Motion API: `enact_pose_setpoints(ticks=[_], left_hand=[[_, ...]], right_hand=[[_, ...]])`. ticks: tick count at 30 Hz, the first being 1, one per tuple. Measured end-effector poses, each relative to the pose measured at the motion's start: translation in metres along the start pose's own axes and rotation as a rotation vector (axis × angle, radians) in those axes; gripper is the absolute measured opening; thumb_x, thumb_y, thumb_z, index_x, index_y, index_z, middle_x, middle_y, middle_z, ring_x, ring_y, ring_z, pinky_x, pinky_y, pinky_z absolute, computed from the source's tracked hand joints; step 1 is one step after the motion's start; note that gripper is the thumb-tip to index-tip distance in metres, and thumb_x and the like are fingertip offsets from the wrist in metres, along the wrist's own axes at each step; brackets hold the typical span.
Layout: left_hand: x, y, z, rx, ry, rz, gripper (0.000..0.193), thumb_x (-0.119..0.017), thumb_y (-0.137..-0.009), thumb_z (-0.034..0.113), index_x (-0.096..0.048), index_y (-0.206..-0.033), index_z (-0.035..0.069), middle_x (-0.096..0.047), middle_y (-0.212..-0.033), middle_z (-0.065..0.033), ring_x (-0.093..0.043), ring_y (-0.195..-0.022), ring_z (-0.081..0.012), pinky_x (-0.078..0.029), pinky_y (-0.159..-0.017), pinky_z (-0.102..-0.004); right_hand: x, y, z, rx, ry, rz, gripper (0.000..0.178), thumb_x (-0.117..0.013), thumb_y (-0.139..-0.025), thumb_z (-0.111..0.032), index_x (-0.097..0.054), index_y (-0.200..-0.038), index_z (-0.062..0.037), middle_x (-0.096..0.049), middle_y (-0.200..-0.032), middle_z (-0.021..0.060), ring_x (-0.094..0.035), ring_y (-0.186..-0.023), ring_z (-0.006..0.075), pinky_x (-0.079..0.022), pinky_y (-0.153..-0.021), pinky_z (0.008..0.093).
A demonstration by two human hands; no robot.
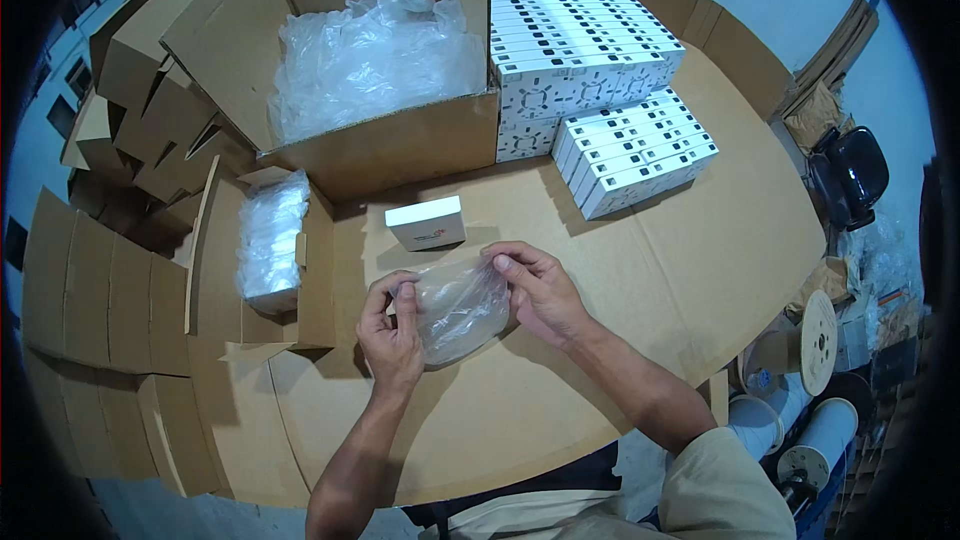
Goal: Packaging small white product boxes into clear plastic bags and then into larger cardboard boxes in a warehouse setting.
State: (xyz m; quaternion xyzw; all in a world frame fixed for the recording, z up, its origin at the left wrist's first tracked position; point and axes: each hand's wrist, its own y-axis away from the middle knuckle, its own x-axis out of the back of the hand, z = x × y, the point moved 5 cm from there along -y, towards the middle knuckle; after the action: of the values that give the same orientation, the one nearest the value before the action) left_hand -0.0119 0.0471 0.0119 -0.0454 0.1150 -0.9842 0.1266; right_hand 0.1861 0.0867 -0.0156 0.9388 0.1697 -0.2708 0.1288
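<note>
Bagged boxes [272,240] already sit in an open carton [318,290], while the left hand [392,330] and right hand [545,295] pinch a clear plastic bag [460,315] between their fingers, a small white box [427,225] beyond it on the tabletop [740,270] unbagged.

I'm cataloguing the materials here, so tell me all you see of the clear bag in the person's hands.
The clear bag is colourless and see-through, apparently thin plastic film, wrinkled with shiny creases. Nothing shows inside. The left hand pinches its upper left edge and the right hand its upper right corner, so it spreads between them, its lower edge rounded. It is over the brown tabletop, nearer the person than the small white box; whether it touches the tabletop is unclear.
</note>
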Motion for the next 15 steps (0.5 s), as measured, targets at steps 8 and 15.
enact_pose_setpoints(ticks=[8, 15], left_hand=[[0.001, 0.001, -0.005, -0.042, -0.094, 0.092, 0.022, -0.054, -0.108, 0.021, -0.066, -0.110, 0.002, -0.066, -0.095, -0.0014, -0.054, -0.076, -0.0068, -0.045, -0.066, -0.0241], [0.002, -0.002, -0.001, -0.003, -0.148, 0.136, 0.026, -0.048, -0.111, 0.022, -0.065, -0.108, 0.002, -0.064, -0.094, -0.0022, -0.053, -0.076, -0.0084, -0.046, -0.067, -0.0257]], right_hand=[[-0.030, 0.010, -0.009, 0.364, 0.463, 0.308, 0.023, -0.058, -0.105, -0.020, -0.061, -0.113, 0.0014, -0.069, -0.091, 0.0059, -0.065, -0.081, 0.0138, -0.053, -0.074, 0.0310], [-0.037, 0.009, -0.012, 0.462, 0.802, 0.425, 0.029, -0.054, -0.107, -0.023, -0.058, -0.093, 0.0015, -0.053, -0.064, 0.0169, -0.056, -0.057, 0.0167, -0.043, -0.054, 0.0371]])
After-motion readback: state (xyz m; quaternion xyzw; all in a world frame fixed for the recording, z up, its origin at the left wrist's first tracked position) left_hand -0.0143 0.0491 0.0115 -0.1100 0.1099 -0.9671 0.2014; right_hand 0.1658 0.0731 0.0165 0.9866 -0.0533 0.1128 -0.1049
